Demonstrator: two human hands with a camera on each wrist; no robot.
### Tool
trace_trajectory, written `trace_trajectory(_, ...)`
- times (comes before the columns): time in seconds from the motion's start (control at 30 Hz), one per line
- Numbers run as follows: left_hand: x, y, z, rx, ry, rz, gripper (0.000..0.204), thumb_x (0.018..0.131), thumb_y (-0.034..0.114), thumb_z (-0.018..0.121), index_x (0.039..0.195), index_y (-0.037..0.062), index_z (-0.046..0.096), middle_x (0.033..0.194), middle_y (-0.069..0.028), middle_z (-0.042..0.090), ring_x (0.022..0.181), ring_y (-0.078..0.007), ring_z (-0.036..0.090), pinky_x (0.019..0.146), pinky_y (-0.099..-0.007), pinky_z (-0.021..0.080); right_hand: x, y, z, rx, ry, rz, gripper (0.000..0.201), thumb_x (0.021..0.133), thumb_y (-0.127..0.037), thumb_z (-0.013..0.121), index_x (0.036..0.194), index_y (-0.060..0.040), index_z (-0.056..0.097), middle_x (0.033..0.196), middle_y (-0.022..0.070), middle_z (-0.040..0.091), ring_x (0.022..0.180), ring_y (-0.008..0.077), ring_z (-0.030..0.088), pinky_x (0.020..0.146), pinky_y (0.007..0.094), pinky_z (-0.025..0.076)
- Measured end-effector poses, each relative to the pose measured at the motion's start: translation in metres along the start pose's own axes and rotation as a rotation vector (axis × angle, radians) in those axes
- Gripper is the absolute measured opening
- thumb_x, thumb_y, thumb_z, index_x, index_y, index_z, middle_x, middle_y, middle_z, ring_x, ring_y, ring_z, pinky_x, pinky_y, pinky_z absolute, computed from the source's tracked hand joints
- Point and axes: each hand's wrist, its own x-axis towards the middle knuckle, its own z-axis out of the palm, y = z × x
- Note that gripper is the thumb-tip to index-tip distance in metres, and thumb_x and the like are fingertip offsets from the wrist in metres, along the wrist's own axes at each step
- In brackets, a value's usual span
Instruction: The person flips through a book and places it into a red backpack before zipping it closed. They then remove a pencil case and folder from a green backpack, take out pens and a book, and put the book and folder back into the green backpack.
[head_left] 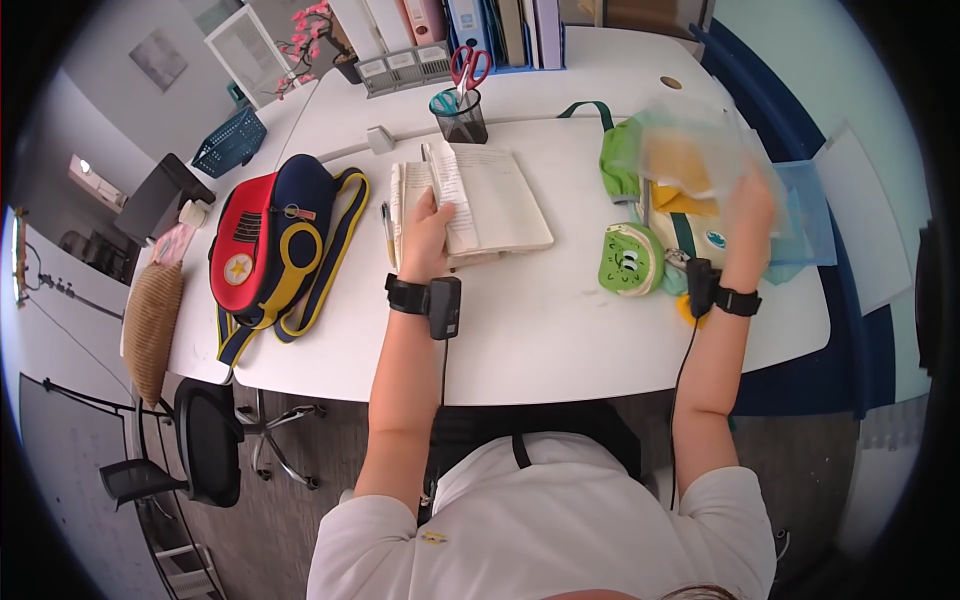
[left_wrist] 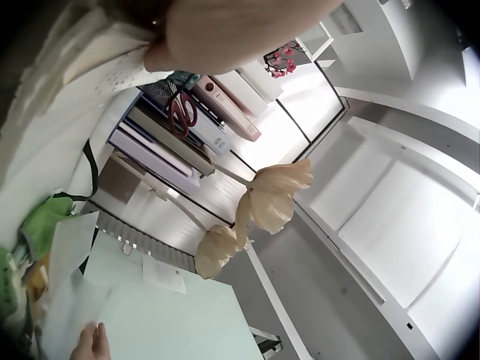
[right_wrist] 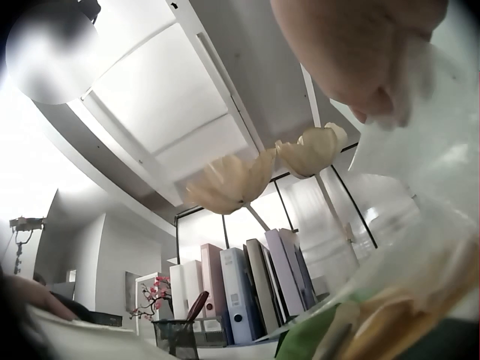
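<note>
In the head view my left hand (head_left: 425, 240) grips the left part of an open notebook (head_left: 512, 205), its thumb up over the handwritten pages. A pen (head_left: 388, 232) lies along the notebook's left side. My right hand (head_left: 752, 210) pinches a translucent plastic bag (head_left: 690, 130), held up over a green and cream bag (head_left: 620, 160). The plastic also hangs from the fingers in the right wrist view, where the right hand (right_wrist: 367, 52) is partly cut off. A green pouch with a cartoon face (head_left: 630, 260) lies near my right wrist.
A red and navy backpack (head_left: 270, 240) lies on the left of the white table (head_left: 560, 340). Behind the notebook stand a mesh pen cup (head_left: 462, 122) with scissors (head_left: 468, 68) and a row of binders (head_left: 470, 35). Blue translucent plastic (head_left: 805, 215) lies at the right edge.
</note>
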Motion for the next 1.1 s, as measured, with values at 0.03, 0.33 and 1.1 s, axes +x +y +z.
trace_trajectory(0.03,0.0,-0.002,0.004,-0.025,-0.028,-0.006,0.039,0.09,0.001,0.041,0.129,-0.0041,0.037,0.122,-0.0129,0.051,0.109,-0.02,0.052,0.094,-0.0321,0.043,-0.002,-0.007,0.009,0.048,-0.043,-0.093,0.044,0.081,-0.011,0.053,0.125,-0.0084,0.05,0.11,0.0195,0.059,0.094,0.0366,0.057,0.082,0.039,0.045)
trace_trajectory(0.33,-0.013,0.005,0.027,0.118,-0.181,-0.203,0.042,0.09,0.015,0.049,0.126,-0.0046,0.04,0.118,-0.0102,0.051,0.106,-0.0171,0.05,0.091,-0.0294,0.04,-0.022,-0.038,0.033,0.23,-0.16,-0.35,0.071,0.079,-0.036,0.063,0.134,-0.0007,0.035,0.138,0.0191,0.037,0.133,0.0335,0.026,0.106,0.0558,0.016)
trace_trajectory(1.1,-0.006,0.026,-0.01,0.659,0.191,0.44,0.034,0.08,0.009,0.058,0.112,-0.0001,0.059,0.113,-0.0109,0.059,0.108,-0.0195,0.054,0.09,-0.0311,0.042,-0.025,-0.033,0.043,0.159,-0.541,-0.24,0.033,0.075,-0.009,0.054,0.106,-0.0008,0.06,0.113,0.0236,0.055,0.103,0.0398,0.051,0.088,0.0415,0.043)
